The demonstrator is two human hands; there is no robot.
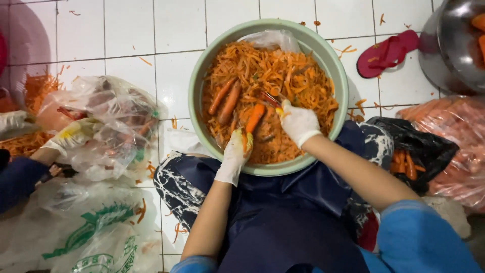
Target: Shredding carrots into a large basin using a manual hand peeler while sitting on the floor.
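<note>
A pale green basin (199, 86) sits on the white tiled floor between my knees, heaped with orange carrot peelings. My left hand (234, 154), in a white glove, grips the lower end of a carrot (255, 117) that points up over the basin. My right hand (299, 123), also gloved, holds a peeler (270, 98) with a red handle against the carrot's upper end. Two more whole carrots (226, 98) lie on the peelings to the left.
Clear plastic bags (108, 126) lie at the left, where another person's gloved hand (12, 120) works. A black bag with carrots (411, 151) and a clear bag of carrots (454, 131) sit at right. A red sandal (386, 52) and a metal bowl (457, 45) lie beyond.
</note>
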